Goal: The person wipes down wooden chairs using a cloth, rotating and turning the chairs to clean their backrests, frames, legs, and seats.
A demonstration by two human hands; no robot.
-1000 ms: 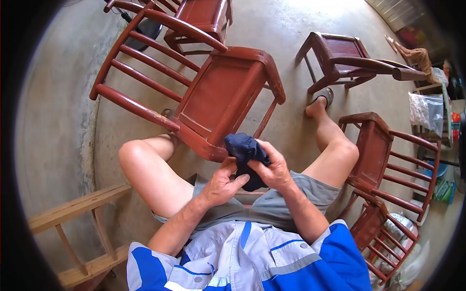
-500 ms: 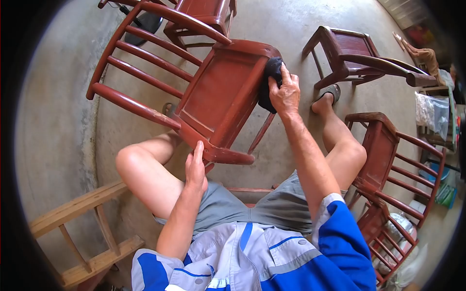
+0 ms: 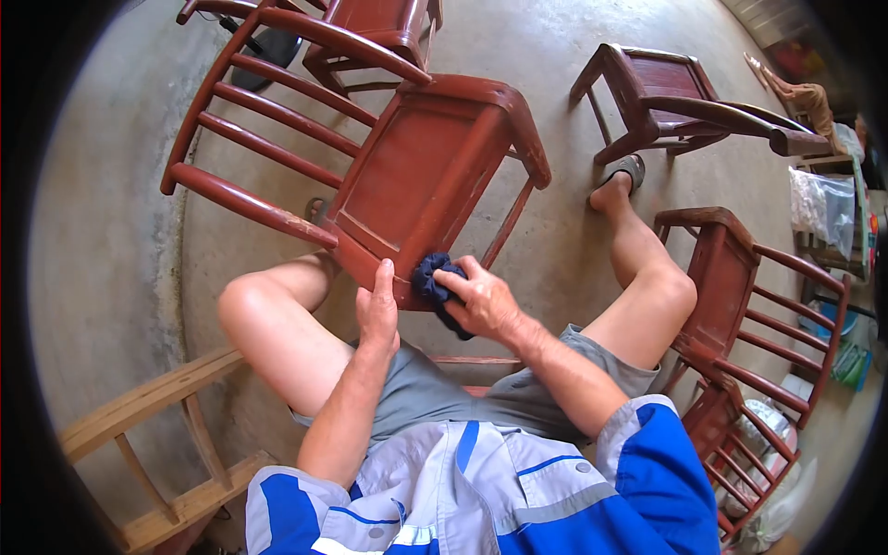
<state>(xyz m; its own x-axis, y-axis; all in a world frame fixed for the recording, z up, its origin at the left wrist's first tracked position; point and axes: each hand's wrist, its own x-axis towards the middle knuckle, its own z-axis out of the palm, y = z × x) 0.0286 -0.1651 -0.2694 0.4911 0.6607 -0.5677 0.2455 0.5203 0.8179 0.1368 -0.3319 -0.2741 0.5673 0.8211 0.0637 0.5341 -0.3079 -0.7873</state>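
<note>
Concrete floor (image 3: 546, 231) lies beneath; dark cloth (image 3: 429, 280), gripped by the right hand (image 3: 487, 303), touches the red chair (image 3: 398, 180) at its near edge. The left hand (image 3: 376, 319) touches there too, its grip unclear; firm bracing should keep rubbing even.

left hand (image 3: 377, 310) stretched forward, right hand (image 3: 483, 301) curled, both forearms (image 3: 344, 412) angled inward.

The slat-backed chair (image 3: 398, 176) is red-brown, with paler scuffs along its nearest back rail; the cloth (image 3: 431, 276) is plain dark navy; the short-sleeved shirt (image 3: 481, 490) combines pale grey with bright-blue panels and trim; the shorts (image 3: 444, 388) are plain grey; the upper-right chair (image 3: 661, 83) is darker maroon; the wooden ladder (image 3: 153, 400) is tan; the floor (image 3: 518, 46) is mottled grey
</note>
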